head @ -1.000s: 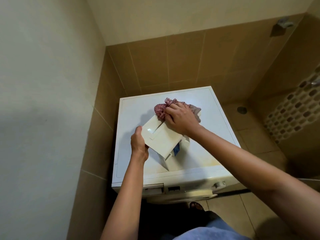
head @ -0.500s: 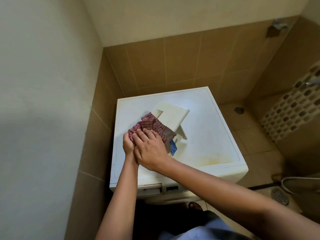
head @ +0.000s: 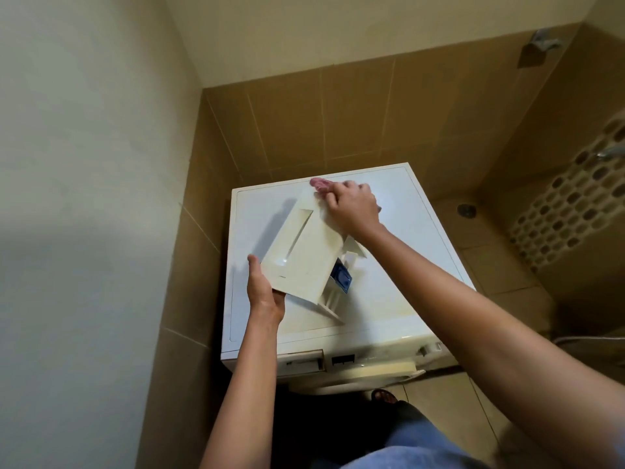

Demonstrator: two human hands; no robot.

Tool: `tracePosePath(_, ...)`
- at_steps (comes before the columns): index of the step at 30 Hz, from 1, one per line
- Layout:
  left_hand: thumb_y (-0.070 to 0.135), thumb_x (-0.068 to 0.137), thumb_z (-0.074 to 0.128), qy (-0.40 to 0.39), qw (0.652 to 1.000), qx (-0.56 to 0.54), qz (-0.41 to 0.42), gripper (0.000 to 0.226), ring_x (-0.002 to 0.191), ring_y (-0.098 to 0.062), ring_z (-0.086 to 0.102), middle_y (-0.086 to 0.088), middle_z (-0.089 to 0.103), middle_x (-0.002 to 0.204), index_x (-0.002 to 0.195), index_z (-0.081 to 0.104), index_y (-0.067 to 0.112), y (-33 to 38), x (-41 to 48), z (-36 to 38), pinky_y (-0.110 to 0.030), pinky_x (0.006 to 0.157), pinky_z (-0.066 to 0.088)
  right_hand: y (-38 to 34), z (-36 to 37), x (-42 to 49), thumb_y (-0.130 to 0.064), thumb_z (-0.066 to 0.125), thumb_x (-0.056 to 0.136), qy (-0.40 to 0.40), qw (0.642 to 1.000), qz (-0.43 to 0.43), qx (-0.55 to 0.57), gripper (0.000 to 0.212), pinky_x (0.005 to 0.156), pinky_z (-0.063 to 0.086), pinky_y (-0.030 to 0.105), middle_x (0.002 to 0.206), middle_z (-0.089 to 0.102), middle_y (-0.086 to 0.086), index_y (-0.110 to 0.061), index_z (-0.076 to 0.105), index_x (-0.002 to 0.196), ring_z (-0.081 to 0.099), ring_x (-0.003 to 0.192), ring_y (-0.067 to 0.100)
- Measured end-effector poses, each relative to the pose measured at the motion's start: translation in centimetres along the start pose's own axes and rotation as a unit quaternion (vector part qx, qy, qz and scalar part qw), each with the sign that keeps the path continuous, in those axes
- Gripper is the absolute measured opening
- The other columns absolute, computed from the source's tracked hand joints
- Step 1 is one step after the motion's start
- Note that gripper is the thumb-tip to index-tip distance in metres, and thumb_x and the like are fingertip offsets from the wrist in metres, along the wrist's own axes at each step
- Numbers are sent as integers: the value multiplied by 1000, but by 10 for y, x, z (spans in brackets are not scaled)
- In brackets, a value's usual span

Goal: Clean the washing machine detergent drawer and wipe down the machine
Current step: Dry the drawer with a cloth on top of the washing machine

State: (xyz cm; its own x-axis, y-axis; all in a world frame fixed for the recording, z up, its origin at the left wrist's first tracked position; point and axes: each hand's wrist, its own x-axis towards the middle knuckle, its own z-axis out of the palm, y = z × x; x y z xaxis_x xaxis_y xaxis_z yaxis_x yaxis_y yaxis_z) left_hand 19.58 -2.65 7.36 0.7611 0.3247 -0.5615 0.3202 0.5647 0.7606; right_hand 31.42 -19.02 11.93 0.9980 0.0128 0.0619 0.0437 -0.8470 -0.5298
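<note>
Atop a white washer (head: 406, 265) in a tiled corner, the detergent drawer (head: 304, 252) is held tilted, its pale front panel turned up toward the camera and its body angled down toward the washer's top. Whether the ribbed lower end touches that top cannot be told. A blue insert (head: 341, 277) shows in the drawer's body just under the panel's near right edge; the rest of the compartments are hidden behind the panel.

The left hand (head: 265, 292) grasps the panel's near left corner, thumb along the edge and fingers curled beneath. The right hand (head: 353, 211) is at the panel's far corner, fingers closed round a bunched pink cloth (head: 319, 185) that pokes out beyond the knuckles, against the drawer's far edge; this hand is blurred.

Below, on the washer's front, the drawer's slot (head: 301, 362) stands open at the left. Brown tiles line the walls behind, a floor drain (head: 466, 210) sits to the right, and a sandalled foot (head: 384, 397) shows by the washer's base.
</note>
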Motion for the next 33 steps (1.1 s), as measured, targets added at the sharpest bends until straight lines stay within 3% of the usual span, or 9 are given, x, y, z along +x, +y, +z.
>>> tracePosePath(4,53,99,37,9,1000,-4,-5,47,103,-31,66,-13,68,115,108,64,16,-1,-1,5,-46,97,50,5,2,-12,-27,38,97,68,935,158,309,33,85,42,31,117,56,11,-9,54,120,52,111,26)
tracePosePath(9,48,100,39,59,997,-53,-24,37,102,-32,65,-12,66,114,101,60,17,-5,-6,14,-46,97,51,-23,16,-64,-15,46,95,150,886,156,409,20,87,42,27,109,43,8,-5,40,111,48,96,17)
tracePosePath(12,43,100,41,73,989,-121,-35,43,101,-31,66,-12,67,114,121,58,10,-16,-9,23,-40,85,56,-40,30,-109,-16,48,94,87,906,132,394,13,72,37,28,93,47,10,-11,36,95,49,84,21)
tracePosePath(16,44,97,46,111,985,-93,-91,44,77,-24,67,-7,69,92,120,58,9,-34,-8,10,-30,58,53,-40,40,-149,-21,48,97,-1,942,107,319,19,64,30,24,93,48,5,-10,33,100,47,83,18)
tracePosePath(19,46,94,54,158,982,10,-105,53,99,-29,65,-14,64,118,128,50,6,-48,-5,-3,-37,80,55,-33,43,-152,-20,49,96,5,948,93,304,19,67,34,24,95,51,8,-8,38,105,50,84,19)
tracePosePath(21,40,92,60,199,963,173,-56,59,121,-34,53,-15,46,139,137,39,8,-48,-6,-8,-40,95,46,-29,46,-152,-18,50,96,2,951,91,295,16,66,34,24,94,52,8,-8,41,104,51,83,19)
tracePosePath(24,42,91,62,93,957,269,56,44,120,-22,51,-4,52,133,126,50,19,-37,-4,-9,-32,96,42,-21,51,-153,-13,51,93,-25,962,67,262,11,60,30,21,90,51,6,-11,41,97,49,78,18)
tracePosePath(27,60,76,67,-44,960,273,46,46,114,-17,58,2,63,123,111,58,32,-27,-1,2,-38,100,46,-10,60,-157,-11,52,91,-49,970,41,235,10,66,38,25,91,55,5,-9,47,99,53,82,18)
tracePosePath(33,46,78,74,-2,936,346,66,52,103,-18,63,0,65,115,119,47,31,-40,2,15,-38,92,52,9,65,-161,-12,51,91,-105,950,40,290,14,73,52,31,92,66,7,-9,54,104,63,82,19)
